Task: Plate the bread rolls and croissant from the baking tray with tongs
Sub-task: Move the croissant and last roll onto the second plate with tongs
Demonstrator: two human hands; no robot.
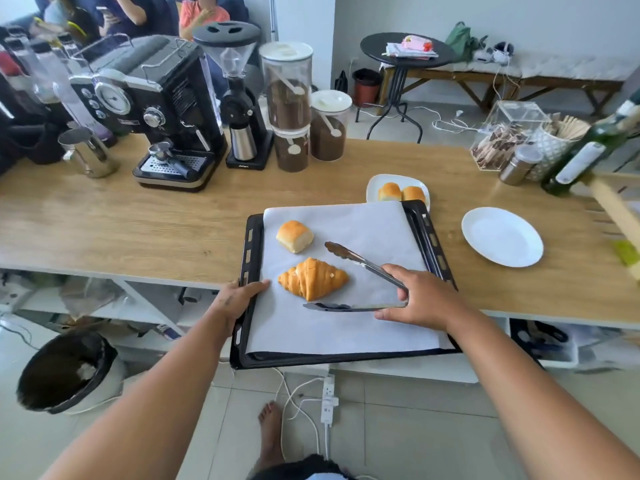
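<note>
Person stands at the wooden bench (pixel 138 223), both arms reaching forward. Black baking tray (pixel 250 258) sits at the near edge, overhanging it, lined with white parchment (pixel 363 226).

Left hand (pixel 239 299): grip closed over the tray's left rim, thumb lying on the paper.

Right hand (pixel 420 303): grip wrapped round the hinge end of metal tongs (pixel 360 261). Tong arms spread wide apart, nothing between them. One arm points up-left toward the middle of the paper; the other lies flat just in front of the croissant (pixel 313 279).

Croissant rests on the paper, near centre. One bread roll (pixel 294 236) sits behind it, apart from it.

Two more rolls (pixel 401 193) side by side on a white square plate (pixel 375 183) just behind the tray. A round white plate (pixel 502 237) to the tray's right holds nothing.
</note>
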